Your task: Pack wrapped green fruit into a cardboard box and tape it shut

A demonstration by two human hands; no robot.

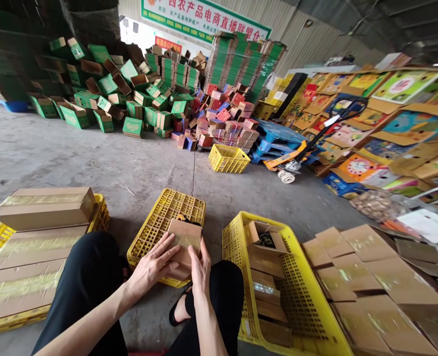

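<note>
A small brown cardboard box [184,238] rests on an upturned yellow plastic crate [159,217] in front of my knees. My left hand [153,266] lies against its left side with the fingers spread over the cardboard. My right hand [200,267] grips the box's right side, fingers pressed on the flap. Something dark shows at the top of the box. A yellow crate [308,306] to the right holds several small boxes, one of them open [264,239].
Flat taped cartons [44,207] are stacked on a yellow crate at my left. Folded cardboard [371,277] lies at the right. Farther off are a yellow basket [228,158], piles of green [104,94] and red boxes [226,123], blue pallets and a pallet jack [293,165].
</note>
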